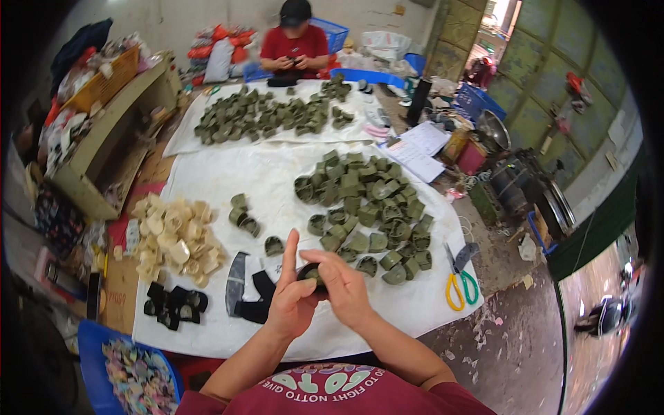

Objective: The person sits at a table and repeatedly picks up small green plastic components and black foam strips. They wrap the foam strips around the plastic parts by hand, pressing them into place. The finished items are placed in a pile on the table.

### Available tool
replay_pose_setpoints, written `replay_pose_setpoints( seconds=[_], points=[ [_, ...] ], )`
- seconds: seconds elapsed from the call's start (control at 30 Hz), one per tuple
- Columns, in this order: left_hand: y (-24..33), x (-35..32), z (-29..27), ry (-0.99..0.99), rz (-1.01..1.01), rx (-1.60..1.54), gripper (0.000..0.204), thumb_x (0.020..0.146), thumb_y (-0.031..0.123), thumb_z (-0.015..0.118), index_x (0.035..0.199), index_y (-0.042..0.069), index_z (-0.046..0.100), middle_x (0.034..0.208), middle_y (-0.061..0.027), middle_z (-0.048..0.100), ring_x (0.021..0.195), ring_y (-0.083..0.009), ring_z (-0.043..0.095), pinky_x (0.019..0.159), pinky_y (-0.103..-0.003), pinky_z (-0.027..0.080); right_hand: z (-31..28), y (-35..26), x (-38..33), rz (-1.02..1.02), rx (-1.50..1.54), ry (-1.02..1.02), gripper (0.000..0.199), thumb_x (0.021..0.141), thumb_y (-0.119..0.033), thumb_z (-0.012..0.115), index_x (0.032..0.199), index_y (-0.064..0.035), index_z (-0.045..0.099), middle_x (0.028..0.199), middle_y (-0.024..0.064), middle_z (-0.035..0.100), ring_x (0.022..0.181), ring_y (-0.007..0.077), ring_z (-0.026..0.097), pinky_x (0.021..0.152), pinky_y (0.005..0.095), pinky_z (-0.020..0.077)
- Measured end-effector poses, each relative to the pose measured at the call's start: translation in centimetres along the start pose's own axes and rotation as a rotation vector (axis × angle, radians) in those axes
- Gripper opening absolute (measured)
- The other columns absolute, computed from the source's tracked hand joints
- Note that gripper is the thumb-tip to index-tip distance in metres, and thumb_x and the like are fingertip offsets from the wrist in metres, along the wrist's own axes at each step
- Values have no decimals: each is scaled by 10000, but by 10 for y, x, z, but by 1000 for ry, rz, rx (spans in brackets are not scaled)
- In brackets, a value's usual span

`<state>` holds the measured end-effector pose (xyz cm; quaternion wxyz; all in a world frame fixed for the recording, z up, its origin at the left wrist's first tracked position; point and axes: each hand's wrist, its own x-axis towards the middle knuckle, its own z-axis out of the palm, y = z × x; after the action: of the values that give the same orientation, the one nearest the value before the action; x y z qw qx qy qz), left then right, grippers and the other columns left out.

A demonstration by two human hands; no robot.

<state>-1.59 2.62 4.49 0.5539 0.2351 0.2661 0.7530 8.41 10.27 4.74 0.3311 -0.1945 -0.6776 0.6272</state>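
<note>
In front of my chest, both hands meet around a small dark olive cup-shaped piece [312, 275] with a black edge, mostly covered by fingers. My left hand [290, 299] presses its thumb on the piece while its index finger points up. My right hand [344, 285] curls round the other side. Just beyond lies a single olive cup-shaped piece [274, 245], and a short row of similar pieces [243, 216] is farther left. Black fabric strips [257, 299] and a grey curved strip [236, 277] lie beside my left hand.
A large olive heap [373, 200] sits right of centre; another pile [266, 112] lies farther off before a seated person [296, 45]. Cream pieces [178, 238] and black pieces [176, 306] are at left. Scissors [458, 280] rest at right. A blue basin [124, 366] of scraps stands lower left.
</note>
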Motion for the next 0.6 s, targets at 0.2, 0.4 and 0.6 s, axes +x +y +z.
replay_pose_setpoints(
  seconds=[0.2,0.4,0.6],
  points=[
    [-6,-2,-8,178,202,260,549,937,184,538,1440,105,334,1047,-69,559,777,-112,557,589,-272,482,11,10,-1,47,-19,-54,382,1004,-250,401,1239,-8,579,1257,90,573,865,97,556,659,208,442],
    [13,-28,-53,241,535,911,338,895,110,590,1225,37,596,844,-48,611,738,-124,569,660,-280,472,23,33,-8,41,-22,-120,337,960,-139,516,1258,11,556,1219,93,598,1013,163,608,901,299,466],
    [99,-77,-131,848,605,1939,342,774,241,717,1057,71,626,869,-121,575,816,-307,579,699,-402,469,-22,53,-35,260,-60,-9,359,923,-85,570,1253,51,531,1124,164,635,944,188,632,863,302,495]
  ],
)
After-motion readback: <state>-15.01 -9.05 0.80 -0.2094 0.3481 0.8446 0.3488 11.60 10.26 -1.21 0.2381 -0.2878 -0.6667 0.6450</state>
